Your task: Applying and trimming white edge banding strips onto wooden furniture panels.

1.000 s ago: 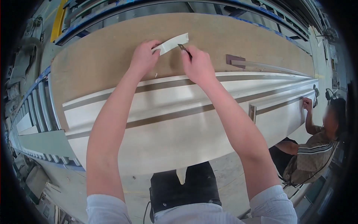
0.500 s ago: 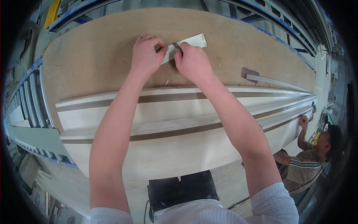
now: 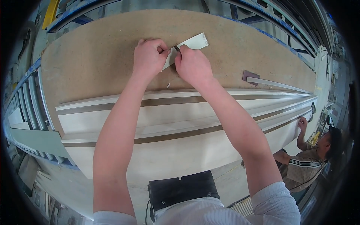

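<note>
A narrow white strip (image 3: 193,42) lies slanted over the brown board in front of me, its far end up to the right. My left hand (image 3: 150,56) is closed, thumb and fingertips pinching the strip's left edge. My right hand (image 3: 194,63) is closed over the strip's right side. A small dark tool (image 3: 176,48), its kind too small to make out, pokes from the right fingertips against the strip. The fingers hide part of the strip's middle; its near end shows below, between the hands.
Long white panels with raised rails (image 3: 176,127) lie across the near side of the brown board (image 3: 93,48). To the right, a thin light strip (image 3: 279,84) rests by a purplish square pad (image 3: 250,76). Another person (image 3: 305,161) works at the panels' right end. A roller conveyor (image 3: 33,99) stands left.
The white strip has turned slightly steeper, its near end showing lower between my hands. My left hand has shifted slightly down. Both hands stay closed.
</note>
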Action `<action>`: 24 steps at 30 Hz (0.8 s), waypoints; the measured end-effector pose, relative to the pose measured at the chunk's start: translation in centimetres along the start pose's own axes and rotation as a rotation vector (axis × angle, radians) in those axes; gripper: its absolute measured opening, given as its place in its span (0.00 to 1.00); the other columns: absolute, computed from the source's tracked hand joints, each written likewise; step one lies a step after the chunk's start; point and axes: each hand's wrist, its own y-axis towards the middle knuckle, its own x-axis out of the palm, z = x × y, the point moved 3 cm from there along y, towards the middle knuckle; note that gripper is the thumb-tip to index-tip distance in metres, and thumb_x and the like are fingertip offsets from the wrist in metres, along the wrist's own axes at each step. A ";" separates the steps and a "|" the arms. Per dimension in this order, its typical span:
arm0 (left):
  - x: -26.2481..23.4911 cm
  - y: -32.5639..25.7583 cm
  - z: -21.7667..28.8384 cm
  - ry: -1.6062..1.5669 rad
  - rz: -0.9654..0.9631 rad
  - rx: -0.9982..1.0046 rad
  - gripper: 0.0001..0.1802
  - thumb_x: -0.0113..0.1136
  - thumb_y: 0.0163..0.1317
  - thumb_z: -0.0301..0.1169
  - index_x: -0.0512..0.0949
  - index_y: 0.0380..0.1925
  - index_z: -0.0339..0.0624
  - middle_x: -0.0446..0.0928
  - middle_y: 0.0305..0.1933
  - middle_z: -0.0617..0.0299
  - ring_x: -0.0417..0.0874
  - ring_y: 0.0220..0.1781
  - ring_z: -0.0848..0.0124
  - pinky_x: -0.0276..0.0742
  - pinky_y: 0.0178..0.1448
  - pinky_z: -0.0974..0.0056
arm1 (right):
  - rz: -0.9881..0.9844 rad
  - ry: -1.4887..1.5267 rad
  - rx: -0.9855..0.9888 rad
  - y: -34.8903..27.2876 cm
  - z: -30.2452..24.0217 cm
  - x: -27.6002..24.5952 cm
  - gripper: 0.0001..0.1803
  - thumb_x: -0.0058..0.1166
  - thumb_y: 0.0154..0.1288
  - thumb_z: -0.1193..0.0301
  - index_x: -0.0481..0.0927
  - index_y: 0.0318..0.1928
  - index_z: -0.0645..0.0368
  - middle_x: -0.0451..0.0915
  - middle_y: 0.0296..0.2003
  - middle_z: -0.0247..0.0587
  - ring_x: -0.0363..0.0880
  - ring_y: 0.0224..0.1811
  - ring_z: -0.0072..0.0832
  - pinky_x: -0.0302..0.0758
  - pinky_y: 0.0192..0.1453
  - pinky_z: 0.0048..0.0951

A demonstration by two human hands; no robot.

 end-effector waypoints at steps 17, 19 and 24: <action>1.0 0.2 1.0 0.210 0.005 -0.164 0.07 0.68 0.56 0.36 0.83 0.29 0.47 0.85 0.33 0.60 0.81 0.46 0.53 0.75 0.55 0.51 | -0.063 -0.048 0.001 0.2 -0.5 0.0 0.11 0.51 0.67 0.67 0.79 0.37 0.62 0.83 0.29 0.60 0.85 0.34 0.56 0.82 0.41 0.54; 1.0 0.2 1.5 0.247 0.009 -0.194 0.07 0.68 0.56 0.37 0.83 0.29 0.48 0.85 0.34 0.60 0.80 0.48 0.53 0.75 0.55 0.49 | -0.068 -0.056 -0.005 0.0 -0.6 0.2 0.11 0.51 0.68 0.66 0.79 0.37 0.62 0.83 0.29 0.60 0.85 0.34 0.56 0.81 0.41 0.54; 0.8 0.1 2.5 0.263 -0.043 -0.295 0.07 0.68 0.57 0.38 0.83 0.29 0.49 0.86 0.36 0.61 0.78 0.54 0.52 0.73 0.58 0.45 | -0.058 -0.081 0.008 -0.5 -0.2 0.3 0.08 0.54 0.64 0.69 0.80 0.37 0.62 0.85 0.29 0.55 0.87 0.34 0.52 0.84 0.39 0.48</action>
